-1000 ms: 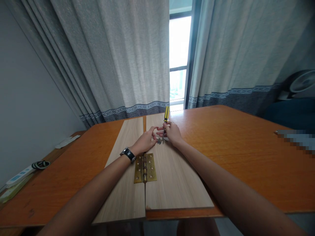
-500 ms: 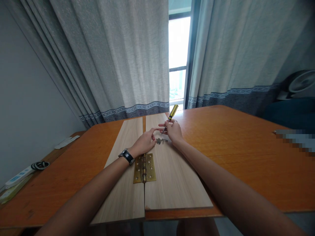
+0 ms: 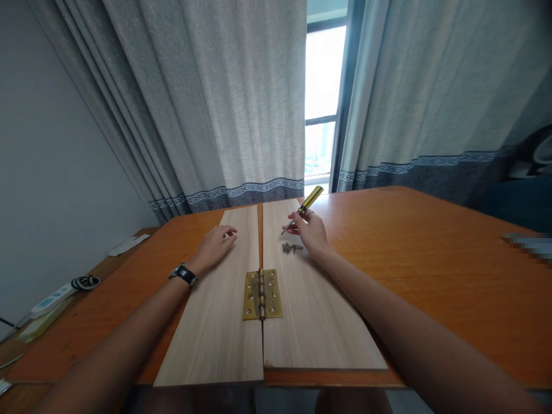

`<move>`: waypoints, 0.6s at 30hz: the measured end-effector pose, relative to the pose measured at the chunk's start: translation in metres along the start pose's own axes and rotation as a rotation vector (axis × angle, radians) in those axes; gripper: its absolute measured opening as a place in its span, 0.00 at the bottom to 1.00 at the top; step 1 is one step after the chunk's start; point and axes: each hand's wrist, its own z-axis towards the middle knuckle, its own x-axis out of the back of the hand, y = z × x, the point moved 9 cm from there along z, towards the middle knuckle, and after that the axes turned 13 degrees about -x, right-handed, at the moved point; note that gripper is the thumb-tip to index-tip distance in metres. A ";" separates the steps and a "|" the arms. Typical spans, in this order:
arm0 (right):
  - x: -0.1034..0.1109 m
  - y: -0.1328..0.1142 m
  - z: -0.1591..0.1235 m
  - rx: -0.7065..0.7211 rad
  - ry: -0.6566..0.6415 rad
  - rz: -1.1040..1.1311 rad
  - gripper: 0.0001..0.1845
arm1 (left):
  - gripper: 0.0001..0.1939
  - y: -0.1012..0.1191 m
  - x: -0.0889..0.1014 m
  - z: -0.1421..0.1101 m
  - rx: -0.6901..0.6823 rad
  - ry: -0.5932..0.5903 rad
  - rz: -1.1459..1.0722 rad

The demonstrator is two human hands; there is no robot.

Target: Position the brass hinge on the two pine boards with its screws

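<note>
My right hand is shut on a yellow-and-black handled screwdriver, its thin metal shaft pointing down and left over the right pale wooden board. A small pile of several dark screws lies on that board, just below my right hand and apart from it. My left hand rests on the left wooden board, holding nothing, fingers lightly curled. A brass butt hinge lies across the narrow seam between the boards, nearer me than both hands.
The boards lie on an orange wooden table. A white power strip with a coiled black cable sits on a lower ledge at left. A pixelated object lies at the table's right edge. Curtains and a bright window stand behind.
My left hand has slid left, away from my right hand and the screws. The screwdriver now leans further right. The whole view has shifted slightly.
</note>
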 end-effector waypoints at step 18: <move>0.011 -0.003 0.001 0.103 0.101 -0.226 0.22 | 0.39 0.124 -0.014 -0.065 -0.322 -0.316 -0.312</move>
